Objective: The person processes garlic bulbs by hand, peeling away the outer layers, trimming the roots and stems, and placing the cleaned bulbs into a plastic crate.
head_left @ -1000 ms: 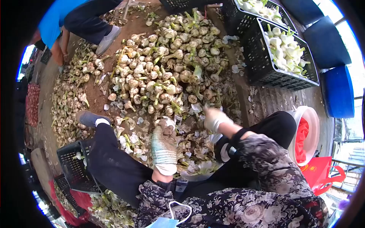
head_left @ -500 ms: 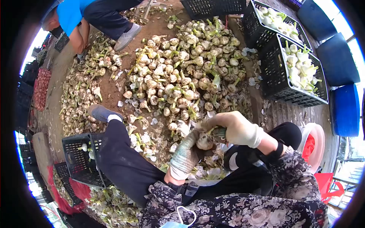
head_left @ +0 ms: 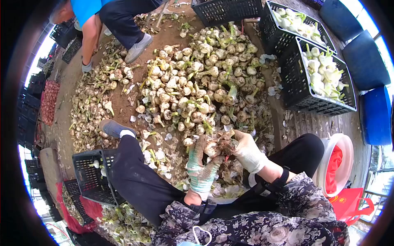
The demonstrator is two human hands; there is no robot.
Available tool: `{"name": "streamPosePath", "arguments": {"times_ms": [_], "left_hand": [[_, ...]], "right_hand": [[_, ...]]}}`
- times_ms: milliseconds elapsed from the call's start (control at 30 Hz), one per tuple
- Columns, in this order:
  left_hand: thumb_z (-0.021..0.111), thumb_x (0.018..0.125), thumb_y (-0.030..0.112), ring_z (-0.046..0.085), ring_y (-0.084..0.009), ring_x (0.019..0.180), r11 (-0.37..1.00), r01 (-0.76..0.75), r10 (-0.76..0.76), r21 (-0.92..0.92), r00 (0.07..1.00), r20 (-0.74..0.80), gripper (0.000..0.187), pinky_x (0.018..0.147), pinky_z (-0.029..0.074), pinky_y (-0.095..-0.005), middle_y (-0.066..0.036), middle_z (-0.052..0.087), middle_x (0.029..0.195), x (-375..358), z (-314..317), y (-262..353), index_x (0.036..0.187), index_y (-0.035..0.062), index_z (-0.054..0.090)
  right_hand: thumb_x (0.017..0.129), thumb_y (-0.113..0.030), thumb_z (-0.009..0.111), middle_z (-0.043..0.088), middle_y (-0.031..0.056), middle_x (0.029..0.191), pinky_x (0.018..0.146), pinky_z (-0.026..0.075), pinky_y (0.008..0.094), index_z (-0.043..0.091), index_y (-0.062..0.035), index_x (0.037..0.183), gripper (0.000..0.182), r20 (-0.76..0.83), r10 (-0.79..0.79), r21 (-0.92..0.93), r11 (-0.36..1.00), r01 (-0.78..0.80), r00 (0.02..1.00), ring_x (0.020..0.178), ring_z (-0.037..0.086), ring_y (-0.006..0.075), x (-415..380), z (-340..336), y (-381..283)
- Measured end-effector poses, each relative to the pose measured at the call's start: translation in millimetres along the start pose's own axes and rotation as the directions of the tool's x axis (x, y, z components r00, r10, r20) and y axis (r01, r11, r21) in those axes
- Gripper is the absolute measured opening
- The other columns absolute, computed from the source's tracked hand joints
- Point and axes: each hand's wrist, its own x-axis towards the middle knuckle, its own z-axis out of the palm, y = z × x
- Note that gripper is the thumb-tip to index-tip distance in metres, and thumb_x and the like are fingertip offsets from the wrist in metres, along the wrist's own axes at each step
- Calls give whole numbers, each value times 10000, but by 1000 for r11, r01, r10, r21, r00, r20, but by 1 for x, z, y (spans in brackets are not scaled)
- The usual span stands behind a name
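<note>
A garlic bulb [head_left: 211, 149] with pale, dirt-marked skin sits between the thumb and fingers of my left hand [head_left: 200, 170], which wears a soiled white-and-green glove. My right hand [head_left: 248, 153], in a whitish glove, is closed at the bulb's right side on a shaggy brown tuft of garlic husk [head_left: 228, 145]. A thin red bit shows below its fingertips; what it belongs to I cannot make out. Beyond both hands lies a large heap of untrimmed garlic bulbs [head_left: 197, 88], and loose peelings [head_left: 232, 174] cover the ground beneath them.
Black crates of peeled white garlic [head_left: 324, 76] stand at right, beside blue barrels [head_left: 375, 117]. A white bucket [head_left: 347, 153] with red cloth is near my right knee. A black crate [head_left: 92, 178] sits by my left leg. Another person [head_left: 123, 20] bends over garlic at upper left.
My hands have drawn apart slightly, the right turning and lowering, so the bulb and brown husk show between them. The other person's arm has straightened toward the ground.
</note>
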Motion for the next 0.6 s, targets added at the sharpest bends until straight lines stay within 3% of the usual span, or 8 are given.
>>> {"name": "streamPosePath", "arguments": {"times_ms": [67,167,267,333,500,533,567,600], "left_hand": [[781,726,211,534,-215,1072,999,-1,0,-44,1000,-21,670,937,419,-322,-108,525,1201,-1,0,-4,1290,13,478],[782,721,211,529,-218,1081,1000,-28,28,10,1000,1,682,939,416,-324,-113,523,1207,0,-3,-3,1297,17,472],[779,722,216,521,-221,1096,996,-48,48,75,999,-1,679,944,411,-326,-120,520,1217,-2,-6,-5,1297,23,475],[777,722,223,514,-226,1104,996,-50,51,74,999,-9,684,951,406,-330,-126,517,1220,-1,-7,-4,1303,27,472],[756,753,257,535,-210,1058,992,-66,66,109,998,1,656,929,423,-320,-112,542,1183,-2,-7,2,1305,42,473],[745,769,270,557,-187,997,981,89,-92,-170,996,-10,641,877,449,-300,-96,559,1154,-2,-4,7,1302,43,473],[734,785,284,580,-165,936,870,231,-245,-435,969,23,625,826,474,-280,-80,577,1124,-2,-1,9,1299,43,473],[646,844,405,596,-109,804,822,272,-329,-501,944,-26,539,705,497,-233,-47,598,1061,0,1,8,1232,55,516]], "right_hand": [[780,-210,731,655,49,932,767,460,242,594,49,1057,403,4,45,8,999,-45,999,838,544,65,1,-1,0],[811,-256,709,632,32,916,733,471,241,590,49,1053,407,52,-49,-75,996,53,997,820,556,78,3,-6,-1],[801,-222,713,632,31,916,731,471,242,592,50,1049,387,81,-1,-76,997,7,997,819,560,82,2,-8,-6],[793,-189,710,633,32,913,726,472,244,594,52,1049,370,134,74,72,994,-84,988,819,563,86,1,-8,-10],[785,-149,701,634,57,927,755,476,252,591,61,1061,363,109,133,32,990,-137,985,844,569,97,0,-4,-18],[779,-129,703,635,66,941,776,475,257,589,67,1065,366,110,201,11,979,-203,973,861,572,106,-2,-3,-23],[779,-129,703,635,66,941,776,475,257,589,67,1065,366,110,202,11,979,-204,973,861,572,106,-1,-4,-17],[777,-110,700,636,69,959,798,469,260,579,73,1079,373,77,-10,-191,981,25,997,883,568,111,3,-5,-4]]}}
